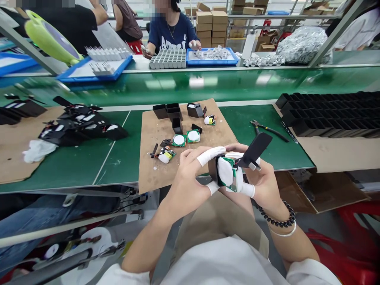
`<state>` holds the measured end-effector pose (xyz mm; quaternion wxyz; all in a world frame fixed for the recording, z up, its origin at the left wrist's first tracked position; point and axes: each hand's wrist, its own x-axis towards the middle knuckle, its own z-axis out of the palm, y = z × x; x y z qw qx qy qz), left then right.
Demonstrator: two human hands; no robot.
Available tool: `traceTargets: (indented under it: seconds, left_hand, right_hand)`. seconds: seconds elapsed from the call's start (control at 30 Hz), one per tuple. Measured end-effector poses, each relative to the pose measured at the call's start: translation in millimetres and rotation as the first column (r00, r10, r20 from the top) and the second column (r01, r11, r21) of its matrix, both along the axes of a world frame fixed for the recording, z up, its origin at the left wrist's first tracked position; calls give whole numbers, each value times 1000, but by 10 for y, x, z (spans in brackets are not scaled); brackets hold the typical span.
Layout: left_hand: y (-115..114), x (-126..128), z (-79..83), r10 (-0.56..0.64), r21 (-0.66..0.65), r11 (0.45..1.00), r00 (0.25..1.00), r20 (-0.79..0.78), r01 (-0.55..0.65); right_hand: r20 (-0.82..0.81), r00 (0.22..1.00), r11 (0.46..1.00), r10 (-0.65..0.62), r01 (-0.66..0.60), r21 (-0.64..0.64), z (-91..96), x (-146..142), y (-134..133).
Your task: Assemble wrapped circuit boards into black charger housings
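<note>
Both hands meet just over the near edge of the cardboard sheet, with white finger cots on several fingers. My left hand (192, 178) is closed around a black plastic case (213, 170), its open end facing right. In my right hand (264, 182) is a green circuit board (234, 174) with white pads on its faces, partly inside the case or right at its mouth; I cannot tell how deep. A flat black end cap (257, 149) hangs from the board and sticks up to the right. Beyond lie more circuit boards (179, 140) and empty black cases (173, 111).
The cardboard sheet (148, 174) covers the middle of the green bench. Pliers (267, 130) and a black pen (289, 132) lie to the right, near rows of black cases (335, 114). Assembled black units (83, 122) are piled left. A co-worker (172, 31) sits opposite behind blue trays (212, 61).
</note>
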<state>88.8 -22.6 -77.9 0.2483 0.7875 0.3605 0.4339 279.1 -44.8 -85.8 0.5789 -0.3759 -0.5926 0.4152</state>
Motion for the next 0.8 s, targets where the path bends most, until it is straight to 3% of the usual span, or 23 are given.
traceTargets:
  seconds: [0.3, 0.53, 0.67, 0.73, 0.8]
  left_hand:
    - [25, -24, -41, 18, -14, 1000, 1000, -22, -18]
    - [29, -40, -84, 26, -57, 998, 999, 25, -25]
    - [158, -19, -288, 9, -253, 967, 991, 131, 25]
    - [254, -11, -445, 26, -417, 906, 977, 213, 67]
    - [334, -17, -575, 44, -566, 814, 958, 283, 130]
  right_hand:
    - [106, 993, 998, -52, 54, -14, -15, -2, -41]
    - [179, 981, 996, -76, 67, 55, 14, -35, -36]
    - [276, 961, 1000, -25, 27, -2, -37, -14, -17]
    - [330, 944, 998, 7, 15, -65, -46, 44, 17]
    - [354, 934, 995, -56, 80, -53, -9, 133, 88]
